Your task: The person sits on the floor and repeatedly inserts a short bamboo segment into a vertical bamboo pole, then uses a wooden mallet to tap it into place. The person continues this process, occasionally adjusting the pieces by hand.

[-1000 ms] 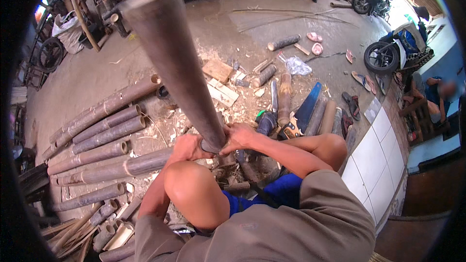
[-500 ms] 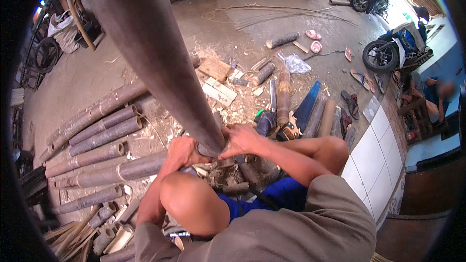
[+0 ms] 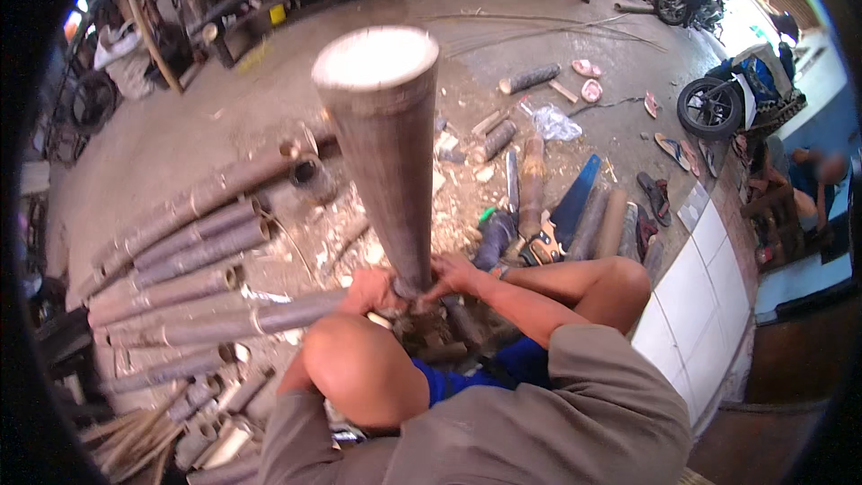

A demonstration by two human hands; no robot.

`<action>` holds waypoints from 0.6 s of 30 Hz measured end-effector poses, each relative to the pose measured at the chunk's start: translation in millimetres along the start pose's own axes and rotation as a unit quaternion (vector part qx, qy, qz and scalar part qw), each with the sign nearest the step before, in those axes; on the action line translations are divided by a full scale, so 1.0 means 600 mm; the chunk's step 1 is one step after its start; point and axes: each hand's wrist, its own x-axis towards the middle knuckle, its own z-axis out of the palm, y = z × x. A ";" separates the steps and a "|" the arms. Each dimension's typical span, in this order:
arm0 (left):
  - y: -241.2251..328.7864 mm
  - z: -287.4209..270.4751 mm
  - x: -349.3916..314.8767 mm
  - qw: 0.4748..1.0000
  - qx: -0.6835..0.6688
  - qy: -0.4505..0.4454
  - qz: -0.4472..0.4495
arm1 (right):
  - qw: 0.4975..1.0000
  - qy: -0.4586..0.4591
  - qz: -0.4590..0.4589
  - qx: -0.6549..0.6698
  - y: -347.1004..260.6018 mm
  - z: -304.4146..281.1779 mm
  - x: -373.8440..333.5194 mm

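Clearly, the pole [image 3: 388, 162] stands left of the saw [image 3: 573, 200], its lower end grasped by the left hand [image 3: 371, 291] and right hand [image 3: 454, 276], fingers curled round it; logs [image 3: 193, 207] lie farther left.

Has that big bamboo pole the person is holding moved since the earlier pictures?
Yes. The bamboo pole has tilted: its upper end is now lower and farther right, nearer the blue-bladed saw in this view.

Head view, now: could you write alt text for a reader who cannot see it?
A thick bamboo pole, pale end uppermost, held near its lower end between the left grip and right grip of a person. Shavings litter the floor ahead; more poles lie to the left and a blue-bladed saw to the right.
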 end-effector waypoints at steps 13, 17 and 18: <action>0.009 0.043 -0.002 0.998 -0.056 -0.003 0.000 | 0.999 -0.042 -0.026 0.020 0.018 0.034 0.012; -0.019 0.076 0.014 0.994 -0.091 0.055 0.015 | 0.999 -0.046 0.009 -0.024 0.022 0.052 0.009; -0.023 0.072 0.019 0.995 -0.091 0.028 -0.004 | 0.998 -0.032 0.038 -0.026 0.016 0.051 0.010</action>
